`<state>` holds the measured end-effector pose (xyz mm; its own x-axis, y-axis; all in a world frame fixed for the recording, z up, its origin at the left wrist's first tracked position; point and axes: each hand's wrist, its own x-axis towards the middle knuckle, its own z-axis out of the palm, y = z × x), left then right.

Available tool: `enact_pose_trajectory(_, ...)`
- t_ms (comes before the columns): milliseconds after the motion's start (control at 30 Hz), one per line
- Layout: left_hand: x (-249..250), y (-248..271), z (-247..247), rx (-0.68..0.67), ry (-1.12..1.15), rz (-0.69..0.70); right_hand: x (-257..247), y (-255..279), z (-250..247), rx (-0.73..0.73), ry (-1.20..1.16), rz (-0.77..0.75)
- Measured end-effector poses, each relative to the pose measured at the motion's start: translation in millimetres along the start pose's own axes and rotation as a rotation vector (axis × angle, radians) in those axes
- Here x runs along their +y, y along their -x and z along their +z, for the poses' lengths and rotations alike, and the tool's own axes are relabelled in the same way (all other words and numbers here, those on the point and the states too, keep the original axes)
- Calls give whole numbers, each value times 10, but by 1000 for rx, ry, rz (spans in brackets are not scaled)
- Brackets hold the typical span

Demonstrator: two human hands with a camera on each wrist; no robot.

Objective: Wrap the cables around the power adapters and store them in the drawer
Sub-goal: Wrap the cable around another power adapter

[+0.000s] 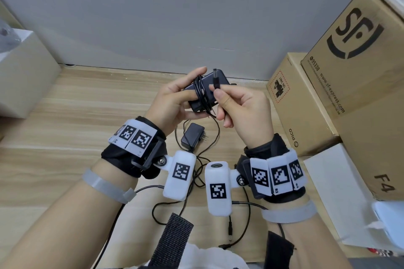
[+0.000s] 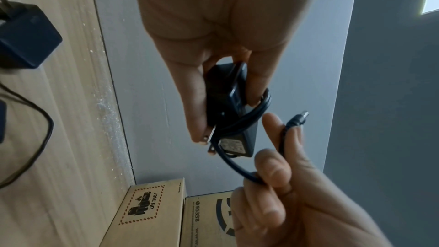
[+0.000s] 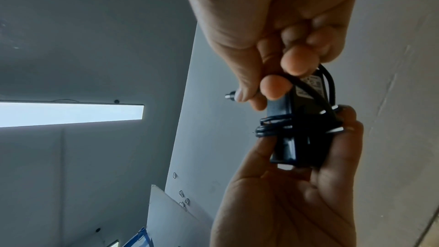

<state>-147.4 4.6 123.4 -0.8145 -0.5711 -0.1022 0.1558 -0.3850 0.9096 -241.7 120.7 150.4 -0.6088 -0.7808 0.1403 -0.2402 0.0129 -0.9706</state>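
My left hand [image 1: 175,98] grips a black power adapter [image 1: 205,91] above the wooden table, thumb and fingers clamped on its sides. Its thin black cable [image 1: 202,96] is wound several turns around the body. My right hand [image 1: 238,102] pinches the cable's free end just below the barrel plug [image 1: 216,78], held over the adapter. In the left wrist view the adapter [image 2: 234,112] shows its prongs and label, with the plug [image 2: 298,117] sticking out past my right fingers. A second black adapter [image 1: 193,135] lies on the table below my hands, its cable [image 1: 192,181] loose.
Cardboard boxes [image 1: 341,76] stack at the right along the table's back edge. A white box [image 1: 24,72] stands at the far left. A white slab [image 1: 336,194] lies at the right front. A grey wall [image 1: 153,17] closes the back. No drawer shows.
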Motion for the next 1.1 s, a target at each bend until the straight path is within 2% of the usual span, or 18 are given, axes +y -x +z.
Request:
enact_pose_trajectory(200,-9,20,9,-1,31,-12,-2,-2,-12,126,107,59)
enact_pose_trajectory(300,-1,19,29,-1,16,-11,39,-27,-12,161,232,34)
enact_pose_trajectory(533,-16,37,56,2,-28,12,24,-46,-45,101,519,-78)
enact_pose_trajectory(733,-13,30,49,44,1,10,55,-34,-54,140,502,-80)
enact_pose_trajectory(933,-35,71,76,-28,-146,29,-18,-32,-33,36,636,-184)
enact_pose_trajectory(1100,-38,73,91,-49,-180,40,-36,-28,17,-12,439,-122)
